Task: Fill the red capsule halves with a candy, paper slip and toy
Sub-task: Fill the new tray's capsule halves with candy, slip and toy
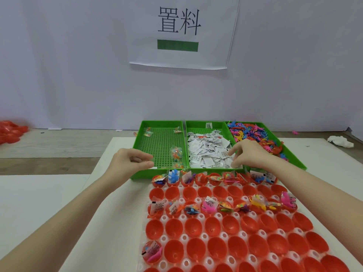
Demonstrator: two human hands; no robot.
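We are looking down at a white tray (204, 235) of red halves (193, 227), with three green bins behind it. Our left hand (130, 160) is hovering at the near edge of the candy bin (161, 142), fingers curled toward the thumb as if pinching something clear — we cannot tell whether a candy is actually in it. Our right hand (248, 153) is reaching into the slip bin (206, 126), fingertips (232, 164) spread and pressing on the slips (206, 154), not yet closed on one. The toys (255, 134) are lying in the right bin.

Two back rows and one half at the near left are holding fillings; most halves are sitting empty.

The risks from here, as we judge them: the slips are overlapping, so the fingers may be lifting two at once — and the candy bin is nearly bare, with only a few candies (176, 154) left, so it may be running out. With filled and empty rows alternating, we may also be skipping a half.
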